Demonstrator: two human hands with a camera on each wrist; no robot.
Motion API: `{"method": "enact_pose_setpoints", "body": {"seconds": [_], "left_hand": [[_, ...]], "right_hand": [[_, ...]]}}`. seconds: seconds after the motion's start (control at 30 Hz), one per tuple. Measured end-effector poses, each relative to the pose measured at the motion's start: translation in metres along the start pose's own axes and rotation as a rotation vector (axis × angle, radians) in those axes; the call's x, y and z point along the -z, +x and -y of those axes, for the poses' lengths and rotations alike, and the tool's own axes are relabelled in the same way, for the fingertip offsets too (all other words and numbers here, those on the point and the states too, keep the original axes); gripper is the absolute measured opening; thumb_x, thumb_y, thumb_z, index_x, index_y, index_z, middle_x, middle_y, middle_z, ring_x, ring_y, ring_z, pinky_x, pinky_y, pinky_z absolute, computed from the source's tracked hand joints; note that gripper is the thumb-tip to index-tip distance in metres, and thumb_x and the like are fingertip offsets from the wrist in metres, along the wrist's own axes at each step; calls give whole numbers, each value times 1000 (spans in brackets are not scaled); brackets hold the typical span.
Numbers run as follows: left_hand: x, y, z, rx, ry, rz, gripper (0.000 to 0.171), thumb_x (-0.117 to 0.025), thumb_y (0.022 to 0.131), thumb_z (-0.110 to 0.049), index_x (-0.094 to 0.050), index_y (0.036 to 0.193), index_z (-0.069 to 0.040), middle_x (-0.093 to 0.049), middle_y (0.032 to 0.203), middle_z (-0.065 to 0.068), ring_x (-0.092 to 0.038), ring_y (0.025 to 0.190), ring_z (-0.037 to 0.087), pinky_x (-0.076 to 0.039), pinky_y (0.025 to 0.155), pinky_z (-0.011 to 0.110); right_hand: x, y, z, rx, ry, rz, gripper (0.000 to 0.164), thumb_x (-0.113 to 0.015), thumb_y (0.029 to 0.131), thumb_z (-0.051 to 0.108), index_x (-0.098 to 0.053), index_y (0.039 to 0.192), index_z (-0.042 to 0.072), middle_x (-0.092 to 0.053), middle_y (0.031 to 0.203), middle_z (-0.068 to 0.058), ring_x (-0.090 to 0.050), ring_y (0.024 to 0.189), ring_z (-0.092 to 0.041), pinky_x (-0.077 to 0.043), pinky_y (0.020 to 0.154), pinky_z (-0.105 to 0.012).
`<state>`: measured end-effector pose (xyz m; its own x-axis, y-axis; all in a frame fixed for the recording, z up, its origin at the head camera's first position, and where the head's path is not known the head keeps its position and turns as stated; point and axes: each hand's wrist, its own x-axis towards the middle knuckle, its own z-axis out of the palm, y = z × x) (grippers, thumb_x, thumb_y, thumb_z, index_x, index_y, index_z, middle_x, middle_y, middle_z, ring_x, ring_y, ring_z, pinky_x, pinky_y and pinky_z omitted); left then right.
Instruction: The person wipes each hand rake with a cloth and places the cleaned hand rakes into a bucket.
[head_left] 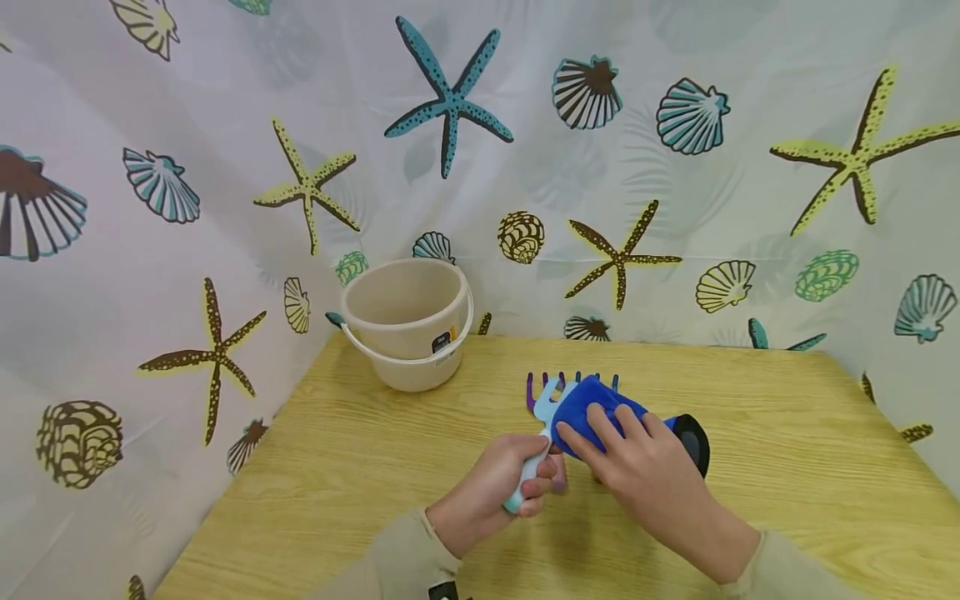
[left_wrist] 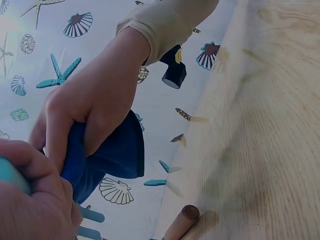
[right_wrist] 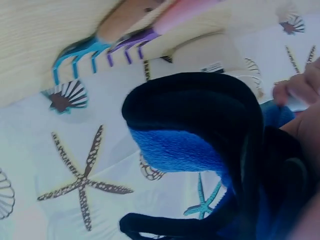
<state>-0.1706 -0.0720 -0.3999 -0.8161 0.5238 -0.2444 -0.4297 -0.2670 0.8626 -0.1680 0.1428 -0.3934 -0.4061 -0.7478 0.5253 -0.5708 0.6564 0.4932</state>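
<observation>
My left hand [head_left: 487,483] grips the pale blue handle of a small hand fork [head_left: 531,475], its head pointing away over the table. A blue cloth [head_left: 573,412] with dark edging covers part of the fork's head, and my right hand [head_left: 645,458] holds the cloth there with bent fingers. In the left wrist view the right hand [left_wrist: 95,105] pinches a fold of the cloth [left_wrist: 117,155]. The cloth's loose dark-hemmed end [right_wrist: 195,102] hangs open in the right wrist view. Some prongs are hidden under the cloth.
On the wooden table [head_left: 787,433] behind the hands lie a purple rake [right_wrist: 132,44] with a pink handle and a teal rake [right_wrist: 75,56] with a wooden handle [left_wrist: 181,225]. A beige bucket [head_left: 408,371] stands back left. A shell-print curtain [head_left: 525,183] encloses the table.
</observation>
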Motion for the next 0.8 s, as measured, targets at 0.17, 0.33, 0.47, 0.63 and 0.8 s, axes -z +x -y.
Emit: {"method": "enact_pose_setpoints", "body": {"seconds": [0.17,0.33,0.47,0.63,0.8], "left_hand": [[0,1,2,15,-19,29,20,-39,106,-20,-52,105,-4,-42,70,-5,-30,45,1,-29,35,14],[-3,0,0,34,-39,72,20,-38,106,-20,-50,107,-4,-41,71,-5,-30,46,1,-29,36,13],[-3,0,-3,41,-47,75,21,-37,107,-21,-50,106,-5,-42,72,-6,-30,46,0,-30,37,13],[-4,0,-3,29,-8,50,21,-38,106,-21,-52,104,-5,-42,70,-6,-30,45,1,-29,36,14],[-9,-2,0,22,120,21,21,-42,106,-22,-54,102,-6,-43,70,-4,-31,46,5,-30,36,18]], "right_hand": [[-8,-3,-13,-18,20,-51,37,-37,110,24,-64,135,18,-60,114,-20,-58,88,-38,-58,65,-47],[-12,-8,-20,-70,45,-72,47,-23,112,20,-63,136,17,-59,116,-24,-60,87,-42,-59,65,-51],[-10,-11,-10,-15,-6,-107,56,-13,112,24,-62,138,20,-61,115,-22,-59,87,-38,-58,62,-45],[-11,-10,-13,-6,-38,-90,56,-12,112,24,-61,139,21,-61,115,-19,-59,89,-37,-58,64,-43],[-12,-6,-25,-107,66,-74,41,-59,97,7,-64,135,21,-60,116,-21,-60,88,-39,-56,63,-47]]}}
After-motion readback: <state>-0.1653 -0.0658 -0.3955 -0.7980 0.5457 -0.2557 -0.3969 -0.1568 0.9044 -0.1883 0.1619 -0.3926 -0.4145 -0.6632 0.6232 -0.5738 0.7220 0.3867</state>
